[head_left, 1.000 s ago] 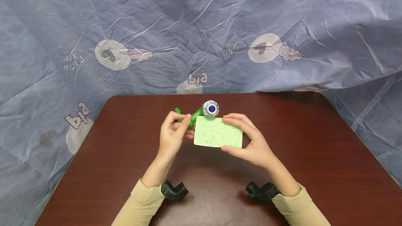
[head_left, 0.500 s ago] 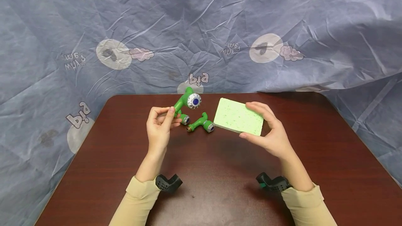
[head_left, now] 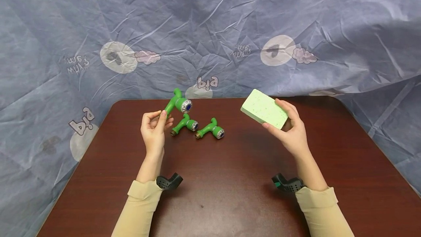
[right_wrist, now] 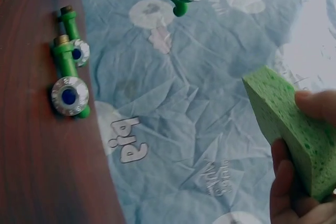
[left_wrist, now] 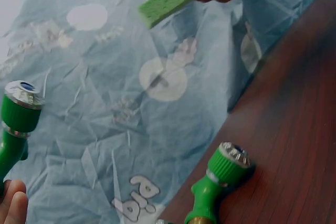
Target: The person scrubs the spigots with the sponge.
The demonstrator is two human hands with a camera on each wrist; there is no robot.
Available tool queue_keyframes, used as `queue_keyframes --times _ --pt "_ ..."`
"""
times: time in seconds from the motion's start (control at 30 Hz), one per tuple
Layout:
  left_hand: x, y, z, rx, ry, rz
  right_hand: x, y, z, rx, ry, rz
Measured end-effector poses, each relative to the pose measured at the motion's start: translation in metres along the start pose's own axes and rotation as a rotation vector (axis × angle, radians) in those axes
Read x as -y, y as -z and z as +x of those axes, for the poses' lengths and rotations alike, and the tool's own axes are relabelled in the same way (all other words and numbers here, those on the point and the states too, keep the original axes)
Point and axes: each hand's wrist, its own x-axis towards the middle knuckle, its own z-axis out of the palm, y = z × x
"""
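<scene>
My left hand point(head_left: 154, 132) pinches a green faucet point(head_left: 177, 102) by its inlet end, raised over the table with its silver, blue-centred knob pointing right. That same faucet point(left_wrist: 21, 111) stands at the left edge of the left wrist view. In my right hand point(head_left: 292, 132) is a light green sponge point(head_left: 265, 109), gripped at its right end between thumb and fingers and tilted in the air. The right wrist view shows the pitted face of this sponge point(right_wrist: 286, 114). Two more green faucets, a left one point(head_left: 185, 124) and a right one point(head_left: 210, 129), lie on the table between the hands.
The dark red-brown wooden table point(head_left: 210, 178) spreads below both hands. A wrinkled grey-blue printed cloth point(head_left: 210, 39) hangs behind its far edge. Black wrist mounts sit on the left cuff point(head_left: 169, 182) and right cuff point(head_left: 287, 184).
The hands have drawn apart. The left moved left with its faucet; the right moved right and up with the sponge, which has turned clockwise. Both lying faucets have come into full view.
</scene>
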Motion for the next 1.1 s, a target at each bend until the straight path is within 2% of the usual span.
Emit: queue_keyframes --times 0.17,0.37,0.57,0.77,0.87,1.1 --pt "0.005 0.012 0.006 -0.046 0.057 0.022 -0.013 0.002 0.0 -0.114 -0.081 -0.015" --pt "0.014 0.027 0.012 -0.117 0.119 0.015 -0.032 0.005 -0.003 -0.185 -0.183 -0.098" --pt "0.023 0.041 0.017 -0.169 0.163 0.022 -0.044 0.007 -0.006 -0.204 -0.264 -0.19" --pt "0.034 0.053 0.016 -0.23 0.212 0.057 -0.045 0.004 -0.01 -0.198 -0.334 -0.272" --pt "0.041 0.06 0.016 -0.247 0.216 0.08 -0.056 0.008 -0.013 -0.202 -0.366 -0.302" --pt "0.053 0.073 0.016 -0.287 0.255 0.124 -0.084 0.015 -0.02 -0.213 -0.373 -0.4"
